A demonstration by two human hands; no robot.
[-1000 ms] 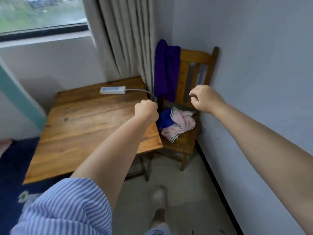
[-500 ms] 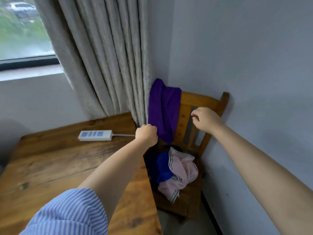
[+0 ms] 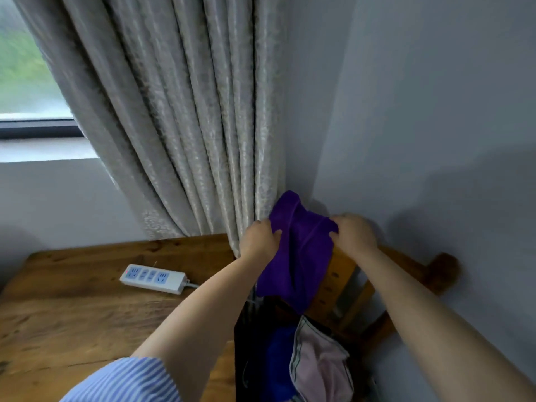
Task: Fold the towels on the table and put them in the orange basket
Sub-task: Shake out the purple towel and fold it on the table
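A purple towel (image 3: pixel 298 256) hangs over the back of a wooden chair (image 3: pixel 342 282) in the corner. My left hand (image 3: pixel 258 239) grips its left upper edge and my right hand (image 3: pixel 353 233) grips its right upper edge, bunching the cloth between them. On the chair seat below lie a pink towel (image 3: pixel 319 364) and a blue towel (image 3: pixel 278 361), crumpled together. The orange basket is not in view.
The wooden table (image 3: pixel 72 314) stands to the left with a white power strip (image 3: pixel 153 277) on it. A grey curtain (image 3: pixel 179 117) hangs behind the table down to the chair. Grey walls close the corner on the right.
Both hands have reached forward from empty fists and taken hold of the purple towel's top edge. The camera has moved closer to the chair and tilted up.
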